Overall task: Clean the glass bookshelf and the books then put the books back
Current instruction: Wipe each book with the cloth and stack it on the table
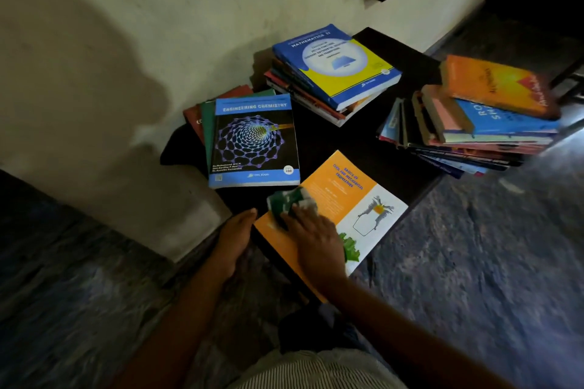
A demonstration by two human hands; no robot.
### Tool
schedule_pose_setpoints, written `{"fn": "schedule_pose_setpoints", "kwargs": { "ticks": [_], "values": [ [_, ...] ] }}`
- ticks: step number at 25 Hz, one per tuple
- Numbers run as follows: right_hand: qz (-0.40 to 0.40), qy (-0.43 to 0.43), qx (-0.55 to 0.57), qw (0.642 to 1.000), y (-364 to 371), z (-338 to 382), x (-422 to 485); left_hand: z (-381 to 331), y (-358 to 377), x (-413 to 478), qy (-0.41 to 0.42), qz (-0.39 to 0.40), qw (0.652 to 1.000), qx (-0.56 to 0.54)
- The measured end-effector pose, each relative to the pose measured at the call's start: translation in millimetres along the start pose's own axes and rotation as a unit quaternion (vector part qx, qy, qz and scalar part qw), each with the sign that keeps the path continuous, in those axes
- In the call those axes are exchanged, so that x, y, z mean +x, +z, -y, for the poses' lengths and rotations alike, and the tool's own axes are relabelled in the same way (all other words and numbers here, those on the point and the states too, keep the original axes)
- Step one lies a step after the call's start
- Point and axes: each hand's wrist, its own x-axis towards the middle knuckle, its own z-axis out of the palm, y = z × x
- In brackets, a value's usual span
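The right hand (316,237) pressed a green and white cloth (289,199) onto the orange book (347,196) at the near edge of the dark tabletop (363,136), while the left hand (234,240) rested with straight fingers against its left corner. Behind lay an Engineering Chemistry book (252,139), a stack topped by a Mathematics book (335,69), and a slanting stack (474,129) to the right.

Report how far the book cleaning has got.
Done: the books lie out in the Engineering Chemistry pile, the Mathematics II pile and the tall right pile. Which ones are already wiped cannot be told. In hand: the right hand presses a cloth on the orange book, and the left hand touches its edge. Left: putting the books back. No bookshelf is in view.
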Motion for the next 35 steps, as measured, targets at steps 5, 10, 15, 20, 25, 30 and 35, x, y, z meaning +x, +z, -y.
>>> {"fn": "schedule_pose_setpoints", "kwargs": {
  "ticks": [5, 10, 15, 20, 25, 30, 35],
  "values": [
    [0.002, -0.026, 0.147, 0.989, -36.9, -3.2, -17.3, -21.5, 0.0, 6.3, 0.09, 0.049, 0.97, 0.219],
    [-0.069, 0.267, 0.127, 0.953, -76.3, -83.4, -4.3, -20.6, 7.4, 21.1, 0.141, 0.074, 0.914, 0.372],
    [-0.072, 0.195, 0.001, 0.978, -39.6, -79.5, -20.0, -20.3, 9.8, 34.3, 0.152, 0.087, 0.86, 0.48],
    [-0.066, 0.041, 0.041, 0.996, -15.4, -8.6, -76.7, -16.5, 3.3, 26.8, 0.164, 0.108, 0.895, 0.4],
    [-0.036, 0.137, 0.251, 0.958, -59.4, -2.0, -77.1, -33.9, 4.4, -8.1, 0.09, 0.185, 0.959, 0.193],
    [-0.083, 0.206, 0.389, 0.894, -126.0, -9.6, -68.7, -54.8, 18.8, -60.6, 0.17, 0.177, 0.969, 0.032],
    [-0.145, 0.107, 0.379, 0.908, -173.3, 5.3, -26.0, -114.1, -3.1, -76.5, 0.323, 0.051, 0.945, -0.001]
  ]
}}
